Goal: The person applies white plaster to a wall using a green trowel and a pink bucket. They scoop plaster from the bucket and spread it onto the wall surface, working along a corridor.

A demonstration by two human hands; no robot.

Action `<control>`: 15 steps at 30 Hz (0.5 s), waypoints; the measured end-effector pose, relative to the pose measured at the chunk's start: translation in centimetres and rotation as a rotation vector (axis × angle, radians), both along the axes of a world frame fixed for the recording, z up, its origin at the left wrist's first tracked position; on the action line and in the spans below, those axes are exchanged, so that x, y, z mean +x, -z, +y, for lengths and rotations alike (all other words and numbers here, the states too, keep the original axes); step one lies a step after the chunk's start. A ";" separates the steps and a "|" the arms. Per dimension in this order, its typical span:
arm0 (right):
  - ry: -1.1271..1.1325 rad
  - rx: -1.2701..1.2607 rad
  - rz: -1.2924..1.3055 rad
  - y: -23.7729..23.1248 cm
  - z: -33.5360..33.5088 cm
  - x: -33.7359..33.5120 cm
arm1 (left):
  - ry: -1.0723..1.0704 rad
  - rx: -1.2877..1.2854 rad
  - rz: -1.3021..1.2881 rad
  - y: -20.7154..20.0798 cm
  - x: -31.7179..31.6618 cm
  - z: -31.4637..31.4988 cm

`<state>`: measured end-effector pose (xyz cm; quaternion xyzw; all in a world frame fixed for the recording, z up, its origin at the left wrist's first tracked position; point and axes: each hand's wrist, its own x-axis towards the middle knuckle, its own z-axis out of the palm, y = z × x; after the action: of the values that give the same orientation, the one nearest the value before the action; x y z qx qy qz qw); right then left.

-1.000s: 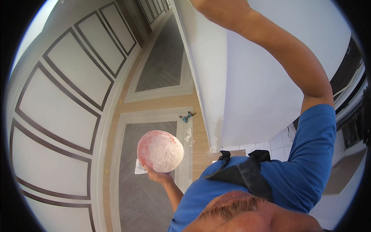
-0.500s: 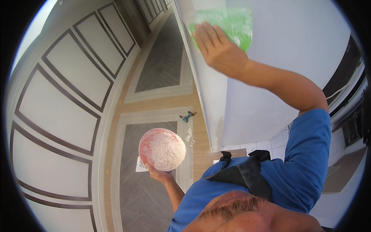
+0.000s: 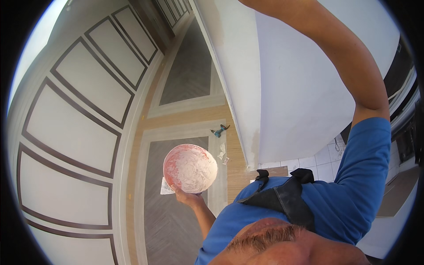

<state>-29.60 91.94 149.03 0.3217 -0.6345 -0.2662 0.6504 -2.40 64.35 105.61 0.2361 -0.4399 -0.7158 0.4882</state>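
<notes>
My left hand [image 3: 189, 198] grips the lower rim of a round pinkish bowl [image 3: 169, 168], holding it out in front of me above the floor. Inside the bowl lies a thick layer of pale, lumpy filler paste [image 3: 196, 170]. A white flat piece [image 3: 166, 187] shows beside the bowl's lower left edge; I cannot tell whether it touches the bowl. My right forearm [image 3: 309, 20] reaches up across the white wall [image 3: 291, 97] and leaves the picture at the top, so the hand and anything in it are out of sight.
A teal and black cordless drill [image 3: 219, 130] lies on the wood-look floor [image 3: 185, 115], with white scraps [image 3: 222, 150] near it. White panelling with dark frames [image 3: 84, 145] lines the left side. The wall corner stands close ahead, with white floor tiles [image 3: 316, 163] at its right foot.
My right hand, seen earlier against the wall with a wide green spreader, has gone up past the top edge, taking the spreader out of sight. The left hand still holds the bowl.
</notes>
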 end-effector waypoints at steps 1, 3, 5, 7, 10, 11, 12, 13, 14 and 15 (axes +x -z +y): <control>0.025 0.005 0.026 -0.5 0.3 0.2 | 0.016 -0.001 0.000 0.0 -0.5 0.1; 0.008 0.020 0.037 -0.9 -0.2 -0.8 | -0.015 -0.009 -0.024 -0.5 -0.3 0.3; -0.009 0.033 0.036 -1.0 -0.6 -1.6 | -0.043 -0.021 -0.032 -0.7 0.0 0.4; -0.023 0.044 0.022 -0.8 -0.7 -2.1 | -0.057 -0.028 -0.036 -0.8 0.1 0.3; -0.001 0.074 -0.008 -0.4 -0.1 -2.2 | -0.054 -0.029 -0.045 -0.9 -0.2 0.6; 0.022 0.072 -0.030 -0.3 0.3 -1.6 | -0.049 -0.035 -0.049 -1.0 -0.6 0.7; 0.050 0.069 -0.050 0.0 0.8 -0.7 | -0.037 -0.042 -0.051 -1.1 -1.1 0.8; 0.035 0.064 -0.084 0.6 0.3 -0.4 | -0.049 -0.035 -0.054 -1.2 -0.6 0.8; 0.024 0.078 -0.110 1.4 -0.1 -0.2 | -0.056 -0.029 -0.058 -1.3 -0.1 0.8; 0.016 0.092 -0.136 2.2 -0.5 -0.2 | -0.061 -0.023 -0.062 -1.3 0.2 0.8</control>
<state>-29.76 91.44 146.83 0.3634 -0.6669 -0.2777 0.5882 -2.17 65.16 106.94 0.2662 -0.4556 -0.6877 0.4987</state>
